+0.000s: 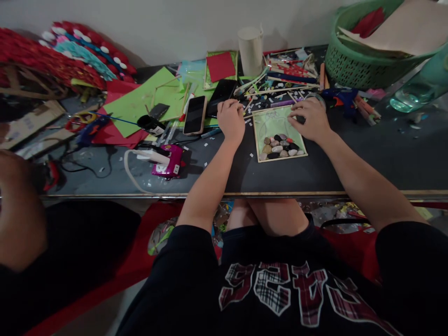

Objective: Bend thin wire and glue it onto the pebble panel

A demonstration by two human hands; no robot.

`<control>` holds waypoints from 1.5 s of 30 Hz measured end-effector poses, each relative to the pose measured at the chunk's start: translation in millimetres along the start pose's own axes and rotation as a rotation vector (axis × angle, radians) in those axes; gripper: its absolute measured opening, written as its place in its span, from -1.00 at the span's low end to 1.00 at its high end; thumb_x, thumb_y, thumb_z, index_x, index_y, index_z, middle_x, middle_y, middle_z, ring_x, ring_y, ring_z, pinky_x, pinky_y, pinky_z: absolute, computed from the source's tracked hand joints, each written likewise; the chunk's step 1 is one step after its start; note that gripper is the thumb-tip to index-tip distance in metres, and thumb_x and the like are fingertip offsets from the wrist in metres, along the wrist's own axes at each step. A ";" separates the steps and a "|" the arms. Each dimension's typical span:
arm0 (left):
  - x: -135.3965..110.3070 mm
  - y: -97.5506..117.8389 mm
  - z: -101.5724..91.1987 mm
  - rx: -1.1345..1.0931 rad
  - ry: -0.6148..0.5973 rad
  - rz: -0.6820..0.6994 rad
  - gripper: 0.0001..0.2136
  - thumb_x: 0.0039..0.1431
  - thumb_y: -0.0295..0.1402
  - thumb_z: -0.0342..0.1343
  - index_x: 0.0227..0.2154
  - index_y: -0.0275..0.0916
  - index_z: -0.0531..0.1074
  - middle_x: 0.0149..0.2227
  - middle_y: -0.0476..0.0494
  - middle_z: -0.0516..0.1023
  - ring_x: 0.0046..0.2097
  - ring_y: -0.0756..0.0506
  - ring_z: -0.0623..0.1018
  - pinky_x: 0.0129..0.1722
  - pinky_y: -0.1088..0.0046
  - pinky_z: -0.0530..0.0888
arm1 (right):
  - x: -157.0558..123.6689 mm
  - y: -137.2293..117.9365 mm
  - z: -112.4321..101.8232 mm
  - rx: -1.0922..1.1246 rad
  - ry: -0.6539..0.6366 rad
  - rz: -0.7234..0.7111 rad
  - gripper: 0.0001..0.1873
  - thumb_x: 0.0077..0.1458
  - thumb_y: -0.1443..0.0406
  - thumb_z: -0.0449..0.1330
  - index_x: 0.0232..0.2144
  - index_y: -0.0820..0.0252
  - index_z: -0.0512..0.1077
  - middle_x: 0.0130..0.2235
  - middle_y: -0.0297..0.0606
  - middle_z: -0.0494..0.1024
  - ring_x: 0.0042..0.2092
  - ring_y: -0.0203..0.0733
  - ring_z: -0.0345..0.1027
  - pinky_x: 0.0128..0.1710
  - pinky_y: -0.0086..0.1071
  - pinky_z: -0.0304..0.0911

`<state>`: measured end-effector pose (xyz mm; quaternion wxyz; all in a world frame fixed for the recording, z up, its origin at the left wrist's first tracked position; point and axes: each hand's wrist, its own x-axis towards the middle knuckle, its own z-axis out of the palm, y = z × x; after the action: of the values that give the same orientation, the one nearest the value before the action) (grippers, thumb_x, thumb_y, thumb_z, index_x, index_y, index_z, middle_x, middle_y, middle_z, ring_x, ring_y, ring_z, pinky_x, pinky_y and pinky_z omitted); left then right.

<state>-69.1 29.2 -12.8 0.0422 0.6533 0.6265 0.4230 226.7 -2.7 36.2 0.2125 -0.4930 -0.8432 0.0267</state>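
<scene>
A small light-green picture panel [271, 122] with a thin wooden-stick frame lies on the dark table. Faint pencil lines show on its upper part, and a pile of grey, black, tan and reddish pebbles [280, 147] covers its lower part. My right hand [312, 119] is over the panel's upper right corner, its fingers closed on what looks like a dark pebble [300, 119]. Left of the panel, next to the phones, my left hand [231, 120] has its fingers curled and fingertips together. Whatever they pinch is too small to make out.
Behind the panel lie scattered pebbles, sticks and scraps [276, 88], with a white cup [251, 50]. A glue gun [341, 99], green basket [367, 63] and bottle [420, 86] stand right. Leftward are a phone [194, 115], pink power socket [168, 161] and another person's arm [21, 210].
</scene>
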 end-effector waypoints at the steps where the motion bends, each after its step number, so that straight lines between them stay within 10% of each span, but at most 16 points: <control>1: -1.0 1.0 1.0 0.022 0.032 0.020 -0.60 0.45 -0.15 -0.18 -0.10 -0.11 0.58 0.13 -0.28 0.59 0.31 -0.34 0.44 0.42 -0.02 0.38 | -1.2 -2.8 -0.5 -0.016 0.008 -0.013 -0.37 0.39 -0.12 -0.10 0.00 0.01 0.65 0.22 -0.11 0.55 0.30 0.30 0.28 0.27 0.26 0.14; 9: -6.6 8.0 10.4 0.138 0.111 0.204 -0.60 0.49 -0.16 -0.25 -0.05 -0.06 0.52 0.05 -0.25 0.60 0.22 -0.26 0.54 0.30 0.04 0.51 | -5.0 -13.6 17.7 -0.074 -0.102 -0.057 -0.31 0.40 -0.14 -0.23 0.34 -0.19 0.38 0.55 -0.29 0.04 0.50 0.37 -0.10 0.39 0.44 -0.25; 21: -6.7 31.7 -11.0 -0.035 -0.191 0.190 -0.62 0.38 -0.26 -0.12 -0.27 -0.06 0.65 0.20 -0.15 0.58 0.36 -0.33 0.40 0.45 -0.05 0.33 | -4.5 -9.9 6.5 -0.086 -0.063 -0.019 -0.28 0.35 0.03 -0.02 0.51 -0.34 -0.01 0.57 -0.41 -0.02 0.53 0.40 -0.23 0.40 0.53 -0.39; 31: -8.7 41.8 -6.5 0.015 -0.406 0.326 -0.66 0.34 -0.12 0.05 -0.04 -0.08 0.66 0.27 -0.15 0.55 0.43 -0.32 0.36 0.47 -0.02 0.27 | -0.7 -17.2 12.4 -0.080 -0.123 -0.036 -0.35 0.39 0.02 -0.06 0.47 -0.26 0.14 0.57 -0.32 -0.05 0.54 0.34 -0.24 0.42 0.48 -0.38; 42: -9.0 39.4 -20.0 0.128 -0.028 -0.129 -0.49 0.31 -0.08 0.03 0.27 -0.09 0.37 0.50 0.00 0.22 0.61 -0.20 -0.27 0.51 -0.19 0.15 | 0.9 -15.5 12.6 -0.109 -0.196 -0.005 -0.38 0.40 -0.05 -0.12 0.43 -0.30 0.20 0.58 -0.45 -0.10 0.55 0.33 -0.28 0.44 0.47 -0.40; 45: -5.8 26.6 -9.9 0.059 -0.037 -0.099 -0.65 0.29 -0.10 0.04 -0.01 -0.11 0.56 0.45 -0.16 0.31 0.56 -0.39 0.01 0.46 -0.26 0.21 | 2.0 -18.6 10.2 -0.117 -0.258 0.021 -0.41 0.41 -0.02 -0.12 0.36 -0.20 0.35 0.59 -0.42 -0.17 0.56 0.32 -0.32 0.47 0.40 -0.43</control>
<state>-53.4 13.9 6.2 0.0552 0.6301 0.6694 0.3897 206.6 -8.8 32.3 0.0727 -0.5059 -0.8585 0.0428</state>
